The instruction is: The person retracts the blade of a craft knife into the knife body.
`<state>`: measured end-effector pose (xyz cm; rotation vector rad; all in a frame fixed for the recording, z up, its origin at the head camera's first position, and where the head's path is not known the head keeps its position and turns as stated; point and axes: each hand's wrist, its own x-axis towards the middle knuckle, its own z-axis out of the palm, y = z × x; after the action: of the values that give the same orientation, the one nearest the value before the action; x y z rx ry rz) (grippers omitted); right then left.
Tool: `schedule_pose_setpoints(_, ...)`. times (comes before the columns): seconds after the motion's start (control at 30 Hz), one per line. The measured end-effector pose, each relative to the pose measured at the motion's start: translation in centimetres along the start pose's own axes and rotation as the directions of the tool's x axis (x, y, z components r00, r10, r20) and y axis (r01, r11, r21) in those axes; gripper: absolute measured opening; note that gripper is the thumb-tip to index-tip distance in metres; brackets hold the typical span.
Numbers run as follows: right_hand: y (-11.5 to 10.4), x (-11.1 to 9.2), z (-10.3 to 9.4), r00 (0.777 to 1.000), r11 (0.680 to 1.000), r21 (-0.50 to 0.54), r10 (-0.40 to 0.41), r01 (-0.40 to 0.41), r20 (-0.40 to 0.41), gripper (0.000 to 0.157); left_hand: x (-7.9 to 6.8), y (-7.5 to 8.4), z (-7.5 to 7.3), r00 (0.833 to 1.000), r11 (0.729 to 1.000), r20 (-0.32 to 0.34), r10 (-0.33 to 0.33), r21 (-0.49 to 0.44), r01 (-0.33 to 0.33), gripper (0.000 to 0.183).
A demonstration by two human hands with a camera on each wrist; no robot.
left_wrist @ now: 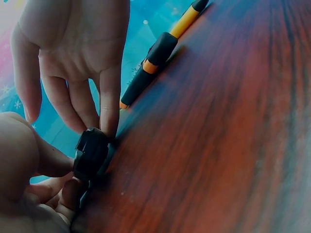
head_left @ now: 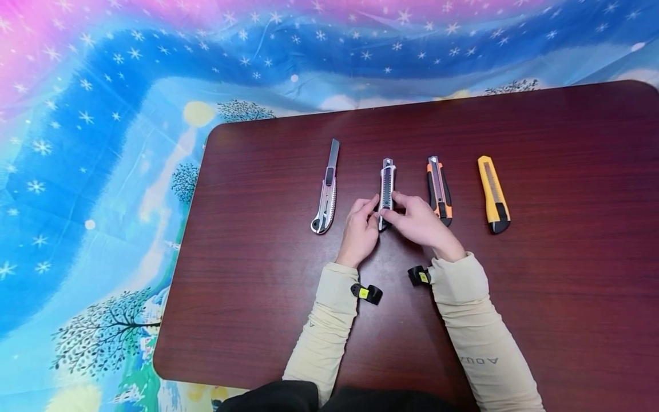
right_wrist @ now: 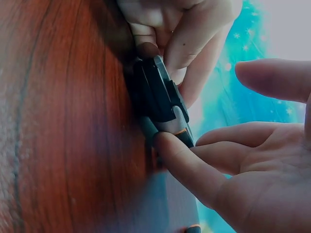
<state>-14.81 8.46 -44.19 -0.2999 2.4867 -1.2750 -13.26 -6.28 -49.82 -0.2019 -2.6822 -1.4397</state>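
A silver-and-black utility knife [head_left: 387,180] lies on the table between both hands, its tip pointing away from me. My left hand [head_left: 358,233] pinches its near end from the left side; in the left wrist view, thumb and curled fingers meet at the black butt [left_wrist: 91,154]. From the other side my right hand [head_left: 419,222] touches the handle with nearly straight fingers. The right wrist view has that thumb [right_wrist: 272,80] raised apart from the knife's dark side [right_wrist: 155,90]. Only a short stub of metal shows at the tip.
Left of the hands lies a silver utility knife [head_left: 325,197] with its blade extended. An orange-and-black utility knife [head_left: 438,183] is close beside my right hand, partly covered by it. Farther right is a yellow one [head_left: 493,191]. All rest on the dark red-brown table [head_left: 247,274].
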Motion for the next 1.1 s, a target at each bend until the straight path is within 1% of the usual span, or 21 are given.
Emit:
schedule_pose_setpoints(0.2, 0.03, 0.06, 0.04, 1.000, 1.000, -0.010, 0.009, -0.009, -0.003, 0.040, 0.01, -0.03, 0.02, 1.000, 1.000, -0.010, -0.005, 0.004, 0.005, 0.043)
schedule_pose_setpoints(0.47, -0.02, 0.11, 0.08, 1.000, 1.000, 0.011, 0.025, -0.026, 0.010, 0.045, 0.02, 0.20, -0.12, 0.998, 0.997, -0.030, -0.049, -0.069, 0.047, 0.041)
schedule_pose_setpoints(0.87, -0.09, 0.13, 0.15, 0.999, 0.999, 0.019, 0.036, -0.036, 0.010, 0.048, 0.03, 0.12, 0.02, 0.997, 0.996, -0.063, -0.050, -0.072, 0.045, 0.038)
schedule_pose_setpoints(1.1, -0.17, 0.22, 0.03, 0.998, 0.998, 0.028, 0.054, -0.055, 0.012, 0.057, 0.03, 0.14, -0.04, 0.996, 0.996, -0.070, -0.046, -0.074, 0.041, 0.037)
